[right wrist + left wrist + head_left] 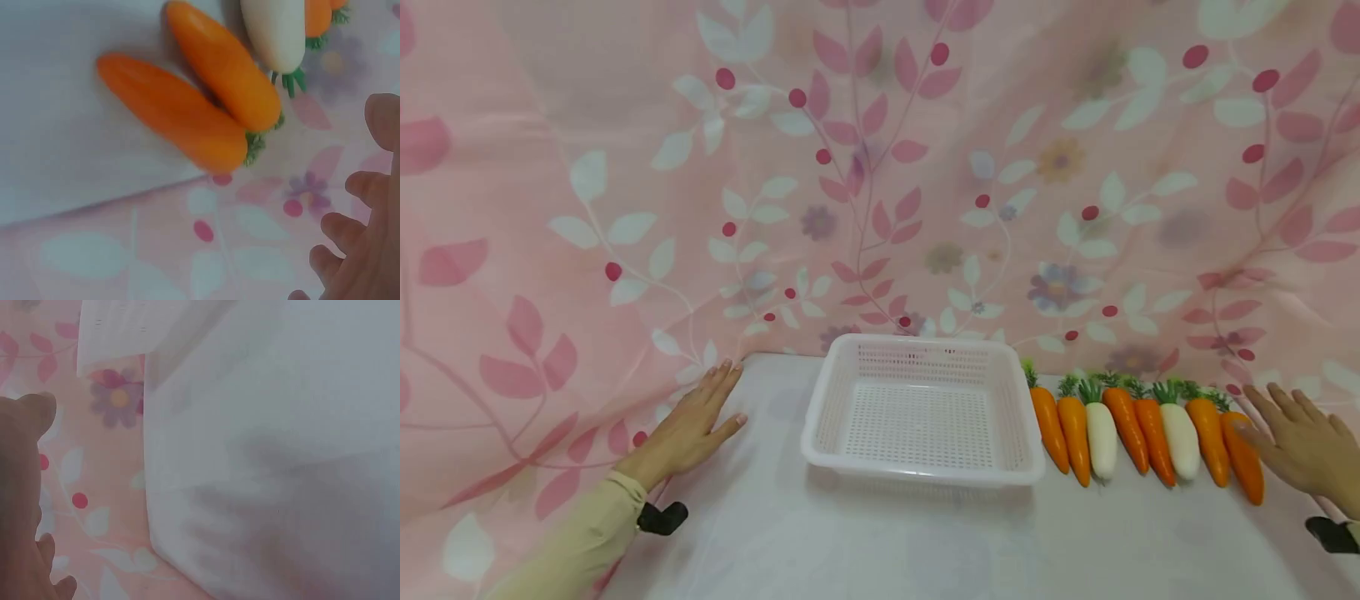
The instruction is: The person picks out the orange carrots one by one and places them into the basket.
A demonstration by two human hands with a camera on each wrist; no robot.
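My left hand hovers over the left edge of the white table with its fingers straight, holding nothing. On the right, my right hand is spread out and holds nothing; in the head view it overlaps the last carrot of a row. That row has several orange carrots and two white radishes, green tops toward the back. In the right wrist view, two carrots lie beside a white radish, apart from the fingers. A white plastic basket stands between the hands, with nothing in it.
A pink cloth printed with leaves and flowers hangs behind the table and down its left side. The white tabletop stretches in front of the basket. A black strap piece sits at the left wrist.
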